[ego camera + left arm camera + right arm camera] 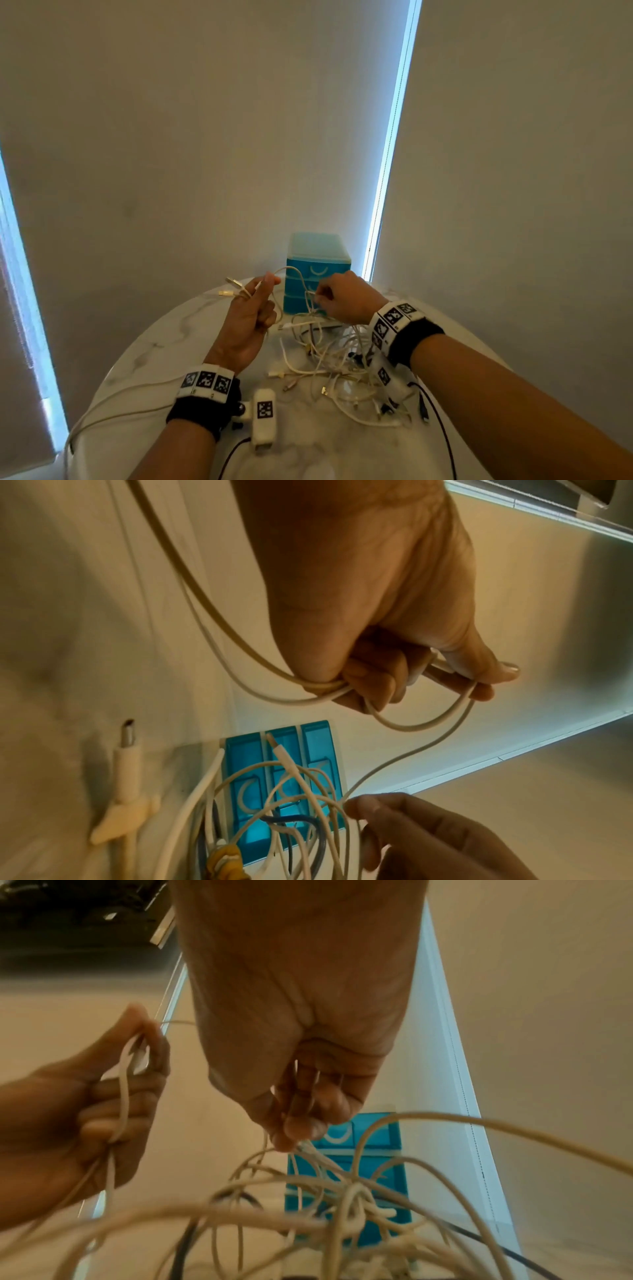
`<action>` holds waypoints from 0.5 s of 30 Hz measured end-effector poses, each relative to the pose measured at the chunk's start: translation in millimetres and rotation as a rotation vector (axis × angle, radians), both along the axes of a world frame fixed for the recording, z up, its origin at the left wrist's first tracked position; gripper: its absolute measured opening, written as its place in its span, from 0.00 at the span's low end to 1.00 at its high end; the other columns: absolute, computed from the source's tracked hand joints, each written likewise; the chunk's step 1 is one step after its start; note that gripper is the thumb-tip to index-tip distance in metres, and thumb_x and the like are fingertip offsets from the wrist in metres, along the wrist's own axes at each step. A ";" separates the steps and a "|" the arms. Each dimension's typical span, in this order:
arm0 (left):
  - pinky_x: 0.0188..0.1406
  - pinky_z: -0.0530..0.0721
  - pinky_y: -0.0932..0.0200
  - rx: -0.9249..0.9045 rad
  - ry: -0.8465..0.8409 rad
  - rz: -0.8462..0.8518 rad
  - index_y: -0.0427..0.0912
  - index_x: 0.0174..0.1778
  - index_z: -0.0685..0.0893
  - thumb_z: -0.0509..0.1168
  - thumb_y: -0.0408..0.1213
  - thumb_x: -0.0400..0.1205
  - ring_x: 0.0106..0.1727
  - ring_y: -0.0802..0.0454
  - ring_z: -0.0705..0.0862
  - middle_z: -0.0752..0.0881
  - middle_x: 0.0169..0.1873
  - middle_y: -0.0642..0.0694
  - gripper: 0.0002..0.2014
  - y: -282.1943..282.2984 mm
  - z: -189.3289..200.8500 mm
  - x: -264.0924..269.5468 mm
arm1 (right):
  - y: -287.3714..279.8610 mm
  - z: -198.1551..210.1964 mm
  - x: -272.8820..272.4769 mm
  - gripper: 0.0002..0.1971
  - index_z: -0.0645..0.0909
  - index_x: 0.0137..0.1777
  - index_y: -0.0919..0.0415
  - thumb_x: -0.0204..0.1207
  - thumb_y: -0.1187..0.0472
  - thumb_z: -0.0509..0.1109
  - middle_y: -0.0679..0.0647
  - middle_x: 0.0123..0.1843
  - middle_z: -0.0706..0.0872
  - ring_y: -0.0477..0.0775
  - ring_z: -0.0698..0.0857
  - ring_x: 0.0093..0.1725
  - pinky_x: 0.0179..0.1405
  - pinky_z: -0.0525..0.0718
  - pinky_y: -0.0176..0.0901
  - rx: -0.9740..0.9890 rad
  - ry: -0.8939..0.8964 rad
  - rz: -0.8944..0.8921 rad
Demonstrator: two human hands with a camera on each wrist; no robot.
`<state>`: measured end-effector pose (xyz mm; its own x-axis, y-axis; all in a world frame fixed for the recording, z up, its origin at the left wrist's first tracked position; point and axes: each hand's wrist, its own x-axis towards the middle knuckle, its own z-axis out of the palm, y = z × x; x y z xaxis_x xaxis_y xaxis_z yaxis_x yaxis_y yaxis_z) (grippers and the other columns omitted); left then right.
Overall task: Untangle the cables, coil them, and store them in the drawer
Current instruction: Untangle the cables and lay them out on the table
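Observation:
A tangle of white cables [335, 370] with a few dark ones lies on the round marble table [154, 349], in front of a small blue drawer unit [317, 270]. My left hand [255, 308] is raised above the table, thumb and fingers pinching a white cable [421, 723] whose plug ends [233, 287] stick out to the left. That cable arcs over to my right hand [337, 298], which pinches it just above the tangle [342, 1191], close to the drawer unit [363, 1153]. All the drawers look closed.
A white cable [113, 407] trails from the left hand over the table's left edge. Thin black leads [442, 428] run from the wrist cameras toward me. Window blinds stand behind the table, with bright gaps [387, 154] at right and left.

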<state>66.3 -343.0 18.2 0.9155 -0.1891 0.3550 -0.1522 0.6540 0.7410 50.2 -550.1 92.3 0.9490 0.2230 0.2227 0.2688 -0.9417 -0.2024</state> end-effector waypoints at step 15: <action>0.26 0.54 0.59 0.018 0.047 0.008 0.45 0.55 0.93 0.72 0.44 0.83 0.23 0.60 0.58 0.63 0.24 0.55 0.10 -1.2 13.5 -4.1 | 2.4 80.0 0.7 0.08 0.87 0.55 0.57 0.91 0.55 0.70 0.50 0.41 0.94 0.46 0.93 0.34 0.42 0.94 0.40 0.561 -0.501 -0.087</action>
<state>62.1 -344.2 31.6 0.9327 -0.1878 0.3079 -0.1220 0.6393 0.7593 50.9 -547.8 172.3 0.7132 -0.1224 0.6902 0.3842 -0.7553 -0.5309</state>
